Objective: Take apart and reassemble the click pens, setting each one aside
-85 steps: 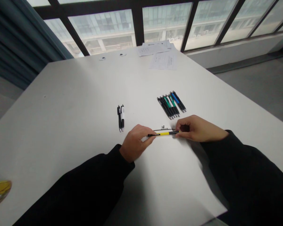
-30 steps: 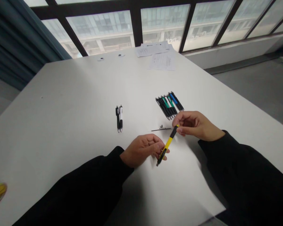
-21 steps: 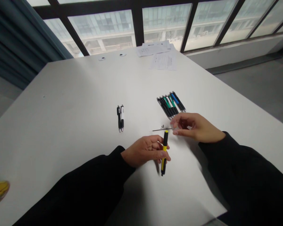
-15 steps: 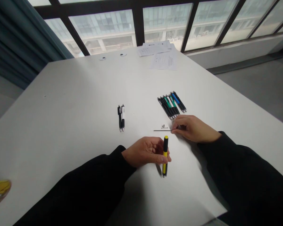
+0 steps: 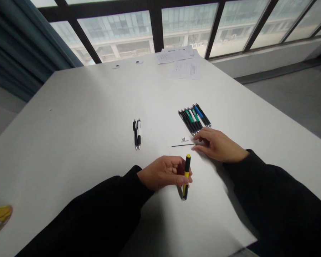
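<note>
My left hand [image 5: 164, 173] is closed around a yellow and black pen barrel [image 5: 186, 174], which stands nearly upright with its yellow end up. A thin dark pen refill [image 5: 182, 145] lies on the white table just beyond it. At the refill's right end, my right hand [image 5: 212, 142] rests with thumb and forefinger parted. Behind the refill are a small metal pen tip [image 5: 183, 139] and what looks like a spring [image 5: 185, 141]. A row of pens [image 5: 194, 119] in black, green, white and blue lies past my right fingertips, which partly cover its near ends.
Two more pens, one black [image 5: 135, 135] and one white and black [image 5: 139, 134], lie left of centre. Printed papers [image 5: 186, 67] and two small round pieces sit at the far edge by the window. A colourful object [image 5: 0, 217] shows at lower left.
My right thumb and forefinger have parted from the refill's end. The refill has shifted slightly left and away, tilting a little. My left hand still holds the pen barrel, now leaning slightly more.
</note>
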